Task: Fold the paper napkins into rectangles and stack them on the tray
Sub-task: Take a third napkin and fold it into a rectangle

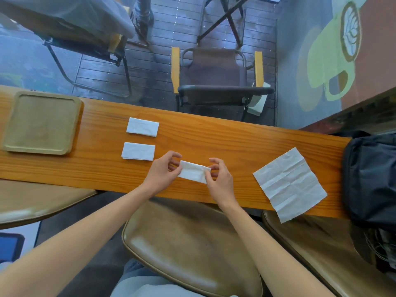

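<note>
Head view:
- Left hand (161, 173) pinches the left end of a folded napkin (194, 174), thumb and fingers curled on it. Right hand (219, 177) pinches the right end the same way. The napkin sits mid-desk, near the front edge; whether it is lifted or resting on the wood I cannot tell.
- Two finished rectangles lie to the left on the desk (214, 136): far napkin (143, 127), near napkin (138, 151), close together but apart. An unfolded napkin (290, 185) lies to the right, its near corner hanging over the front edge.
- Tray (41, 123) at the far left holds no napkins; stacking not yet begun.
- Risk: thin paper held by the ends only. Pulling the hands apart could tear it or spring the fold open; uneven pinching could skew the edges, giving a crooked rectangle.
- Risk: the overhanging open napkin could slide off the desk if a forearm or draught catches it.
- Risk: the tray is well apart from the rectangles; carrying loose folds that way could let them unfold or stack unevenly.
- Hidden: fingertips behind the held napkin, and how many layers it has.
- Black bag (372, 179) is cut off at the right; its contents are unclear.
</note>
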